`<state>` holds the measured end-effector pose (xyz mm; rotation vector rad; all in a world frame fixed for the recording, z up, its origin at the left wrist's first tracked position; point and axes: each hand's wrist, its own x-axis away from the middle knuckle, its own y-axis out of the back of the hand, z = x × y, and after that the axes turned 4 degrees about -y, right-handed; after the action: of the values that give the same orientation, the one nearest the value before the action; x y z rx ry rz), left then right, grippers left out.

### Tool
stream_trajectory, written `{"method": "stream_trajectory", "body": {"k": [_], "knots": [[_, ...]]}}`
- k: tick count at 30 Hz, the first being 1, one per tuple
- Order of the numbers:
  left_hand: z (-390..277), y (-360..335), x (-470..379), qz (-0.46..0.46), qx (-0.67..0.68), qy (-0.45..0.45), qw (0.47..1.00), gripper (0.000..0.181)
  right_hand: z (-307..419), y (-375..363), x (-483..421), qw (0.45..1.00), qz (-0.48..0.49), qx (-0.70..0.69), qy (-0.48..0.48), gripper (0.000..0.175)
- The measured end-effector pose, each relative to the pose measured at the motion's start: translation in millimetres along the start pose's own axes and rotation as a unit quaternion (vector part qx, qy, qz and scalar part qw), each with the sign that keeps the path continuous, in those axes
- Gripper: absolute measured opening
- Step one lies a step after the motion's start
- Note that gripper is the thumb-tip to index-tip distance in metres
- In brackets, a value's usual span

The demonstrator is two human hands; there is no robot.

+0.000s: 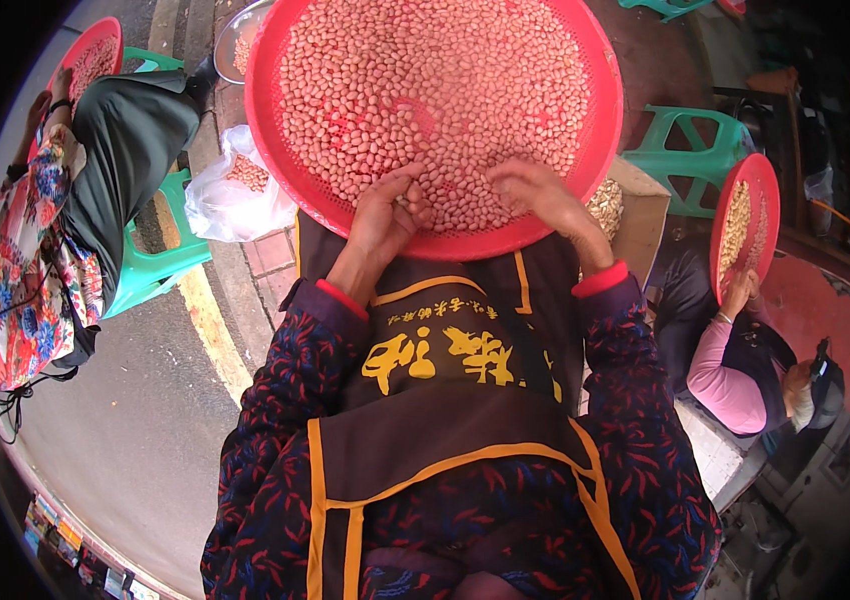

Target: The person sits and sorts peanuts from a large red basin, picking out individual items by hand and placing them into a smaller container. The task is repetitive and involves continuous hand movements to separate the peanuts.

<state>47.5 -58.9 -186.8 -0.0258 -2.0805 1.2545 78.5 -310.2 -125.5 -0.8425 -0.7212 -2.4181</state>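
Note:
A round red plastic sieve tray (608, 97) lies across my lap, spread with shelled peanuts (455, 82) in pink skins. At its near left side, my left hand (393, 214) is palm up with curled fingers, and something small and pale shows at the fingertips, likely a peanut. My right hand (541, 195) is slightly blurred over the near right part of the peanuts, its fingers bent; whether it grips anything is hidden. A dark apron (440, 420) with orange trim and yellow writing covers my front.
Left of the tray are a plastic bag of peanuts (245, 176) and a metal bowl (226, 56). To the right stand a cardboard box (636, 225) and a green plastic stool (695, 154). Seated people at left (34, 247) and right (729, 375) hold red trays.

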Motion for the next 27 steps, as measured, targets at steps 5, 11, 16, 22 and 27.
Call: {"method": "stream_trajectory", "body": {"k": [5, 11, 16, 22, 27], "knots": [[0, 11, -4, 0.046, 0.003, 0.005, 0.999, 0.038, -9, 25, -15, 0.984, 0.054, -0.17, -0.026, 0.031], [-5, -4, 5, 0.094, 0.117, -0.003, 0.989, 0.062, -32, 51, -32, 0.937, -0.211, -0.279, 0.009, 0.03], [-19, -17, 17, 0.157, 0.178, -0.045, 0.97, 0.07, -13, 9, -16, 0.913, -0.049, -0.402, 0.055, 0.032], [-35, -38, 28, 0.195, 0.217, -0.08, 0.953, 0.074, 39, -48, -4, 0.936, -0.164, -0.256, 0.177, 0.025], [-52, -59, 47, 0.201, 0.257, -0.11, 0.939, 0.073, 97, -72, 6, 0.894, -0.246, -0.103, 0.359, 0.022]]}}
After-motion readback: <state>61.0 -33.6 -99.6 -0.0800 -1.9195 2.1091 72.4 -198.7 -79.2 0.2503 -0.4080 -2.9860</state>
